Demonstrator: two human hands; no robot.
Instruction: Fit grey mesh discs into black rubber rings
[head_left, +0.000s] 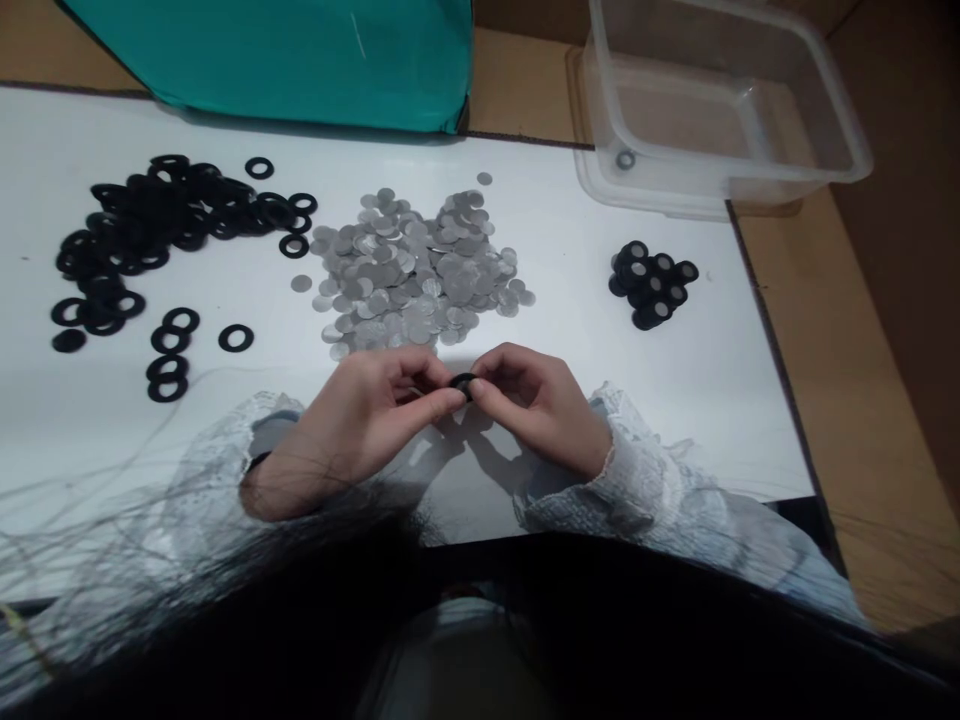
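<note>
Between both hands, near the front of the white table, is a small black ring [466, 384]. My left hand [375, 405] pinches its left side between thumb and fingers. On its right side my right hand [536, 400] grips it the same way; the fingertips hide much of the ring. Just beyond the hands spreads a heap of thin silver discs [420, 270]. Off to the left lies a pile of loose black rings [150, 220]. A small stack of black rings with silver centres [651, 283] sits on the right.
At the back right stands a clear plastic tub [750, 160], partly over the table's edge, with one small ring [625, 159] by its near left corner. A teal box [315, 70] fills the back left. Cardboard [855, 400] borders the white table [712, 400] on the right.
</note>
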